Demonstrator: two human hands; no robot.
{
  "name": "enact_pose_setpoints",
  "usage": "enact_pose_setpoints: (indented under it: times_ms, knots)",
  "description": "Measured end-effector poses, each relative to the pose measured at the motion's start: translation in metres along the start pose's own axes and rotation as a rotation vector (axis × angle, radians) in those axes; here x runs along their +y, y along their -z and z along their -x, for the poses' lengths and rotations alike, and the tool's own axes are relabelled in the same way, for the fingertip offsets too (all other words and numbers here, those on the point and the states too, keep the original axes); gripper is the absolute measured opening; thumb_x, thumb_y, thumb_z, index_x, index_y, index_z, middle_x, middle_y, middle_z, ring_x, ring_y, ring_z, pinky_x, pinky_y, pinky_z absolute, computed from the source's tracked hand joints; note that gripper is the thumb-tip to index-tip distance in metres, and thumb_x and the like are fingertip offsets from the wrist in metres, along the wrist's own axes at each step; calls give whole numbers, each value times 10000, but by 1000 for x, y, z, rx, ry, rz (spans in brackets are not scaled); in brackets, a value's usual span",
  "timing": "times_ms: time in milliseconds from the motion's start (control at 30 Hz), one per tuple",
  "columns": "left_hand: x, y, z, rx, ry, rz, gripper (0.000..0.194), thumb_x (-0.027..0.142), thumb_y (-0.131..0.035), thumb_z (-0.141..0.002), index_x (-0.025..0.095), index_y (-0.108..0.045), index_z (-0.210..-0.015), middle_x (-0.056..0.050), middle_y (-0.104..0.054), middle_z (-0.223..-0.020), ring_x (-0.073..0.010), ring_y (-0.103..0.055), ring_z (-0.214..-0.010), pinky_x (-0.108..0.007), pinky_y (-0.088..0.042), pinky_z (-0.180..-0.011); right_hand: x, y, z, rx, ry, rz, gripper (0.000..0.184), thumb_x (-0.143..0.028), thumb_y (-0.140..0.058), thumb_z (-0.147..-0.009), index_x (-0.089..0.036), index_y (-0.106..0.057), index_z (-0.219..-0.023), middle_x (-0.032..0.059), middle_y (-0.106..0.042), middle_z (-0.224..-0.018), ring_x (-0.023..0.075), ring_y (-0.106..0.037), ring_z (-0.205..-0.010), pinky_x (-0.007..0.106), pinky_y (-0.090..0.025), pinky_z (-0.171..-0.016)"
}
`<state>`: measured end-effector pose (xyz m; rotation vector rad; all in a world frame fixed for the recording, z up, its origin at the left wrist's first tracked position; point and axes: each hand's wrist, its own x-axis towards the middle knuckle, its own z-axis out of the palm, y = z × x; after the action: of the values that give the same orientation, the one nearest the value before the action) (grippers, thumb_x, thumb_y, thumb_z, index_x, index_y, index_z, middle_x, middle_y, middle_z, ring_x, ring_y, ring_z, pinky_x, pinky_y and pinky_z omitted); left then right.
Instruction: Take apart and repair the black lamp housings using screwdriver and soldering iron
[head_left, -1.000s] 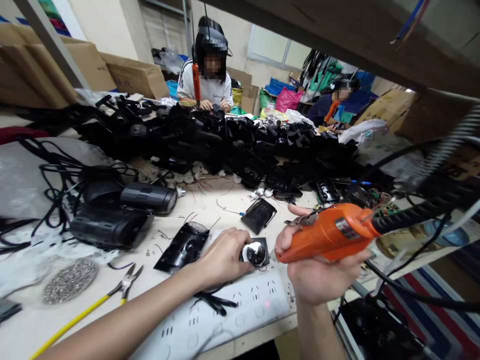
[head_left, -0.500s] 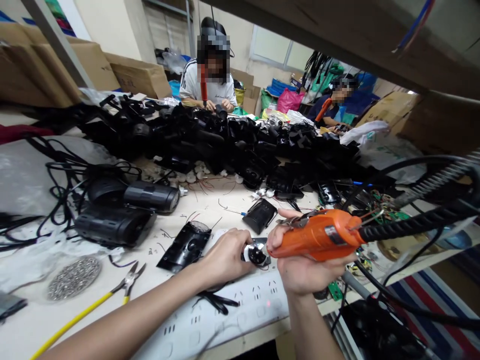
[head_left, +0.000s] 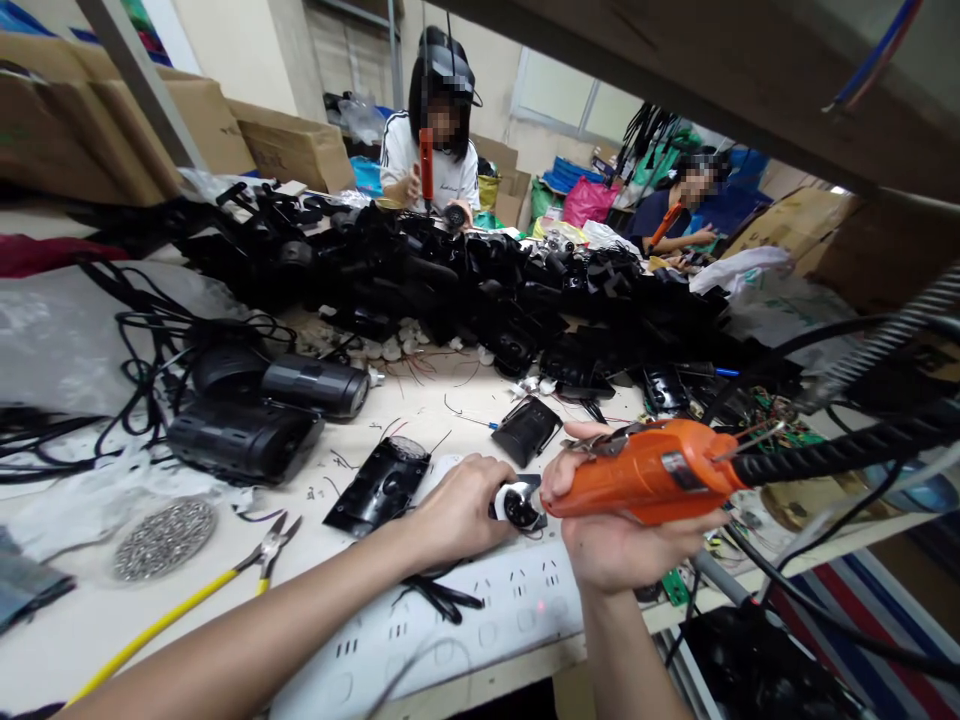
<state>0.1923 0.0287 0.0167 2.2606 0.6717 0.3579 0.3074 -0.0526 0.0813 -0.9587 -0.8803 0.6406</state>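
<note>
My right hand is wrapped round an orange electric screwdriver, whose tip points left. Its nose meets a small round part with a shiny dark dome and pale rim. My left hand has its fingers closed on that part's left side, steadying it low over the bench. Left of this hand lies an opened black plastic housing with thin wires. A smaller black case rests just beyond the hands. Below my left forearm is a white power strip with a black cord bundle on it.
Yellow-handled cutters and a heap of small screws lie at left, near black cylindrical housings. A long pile of black parts crosses the bench. Two people sit beyond it. A spring and thick cable hang at right.
The whole view has shifted slightly, moving things a little rightward. My hands keep the same hold. Across the bench, the person in white has raised a hand beside a hanging screwdriver and holds a round black part.
</note>
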Motion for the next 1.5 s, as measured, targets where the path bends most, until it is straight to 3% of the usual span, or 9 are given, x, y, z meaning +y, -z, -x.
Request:
enact_pose_setpoints:
  times_ms: [200, 333, 500, 1067, 1367, 1433, 1500]
  knots:
    - [-1, -1, -3, -12, 11, -33, 150, 297, -705, -675, 191, -605, -711, -5, -548, -686, -192, -519, -695, -279, -342, -624, 1, -2, -1, 6, -24, -69, 742, -877, -426, -679, -204, -643, -903, 31, -595, -573, 201, -533, -429, 331, -441, -408]
    - [-4, -2, -6, -34, 33, -14, 146, 277, -699, -641, 190, -600, -705, 26, -513, -668, -160, -491, -662, -258, -334, -611, 2, -1, -5, -19, -43, -83, 763, -869, -397, -700, -188, -672, -908, 19, -587, -563, 180, -513, -409, 300, -399, -378]
    - [-6, 1, -10, -55, 25, 16, 182, 270, -724, -620, 184, -575, -679, 50, -482, -644, -134, -460, -631, -242, -311, -587, 5, 1, -6, -95, -72, -133, 623, -762, -555, -689, -182, -677, -880, 25, -608, -610, 178, -539, -456, 290, -405, -418]
    - [-12, 1, -13, -76, -52, -8, 175, 291, -719, -646, 187, -591, -704, 44, -552, -666, -137, -494, -653, -247, -346, -624, 1, -4, -8, -95, -78, -137, 677, -859, -499, -654, -241, -702, -839, 7, -614, -585, 170, -518, -405, 294, -382, -385]
    - [-6, 6, -10, -104, -56, -45, 193, 268, -751, -669, 190, -654, -816, 23, -598, -748, -174, -558, -754, -264, -404, -685, -2, -10, -9, -29, -45, -105, 660, -827, -493, -681, -234, -717, -863, 6, -606, -547, 187, -525, -387, 322, -429, -378]
    - [-1, 8, -4, -87, -69, -95, 259, 304, -774, -685, 200, -677, -901, -4, -613, -837, -203, -571, -837, -286, -431, -739, -1, -10, -8, -21, -20, -93, 685, -845, -494, -665, -227, -733, -838, 16, -611, -510, 195, -524, -386, 309, -409, -363]
    - [3, 11, 4, -46, -75, -166, 450, 387, -813, -672, 221, -666, -1064, -38, -617, -966, -243, -562, -925, -333, -452, -804, 1, -7, -6, -14, 2, -55, 700, -865, -502, -646, -226, -736, -811, 31, -620, -501, 207, -530, -401, 308, -400, -369]
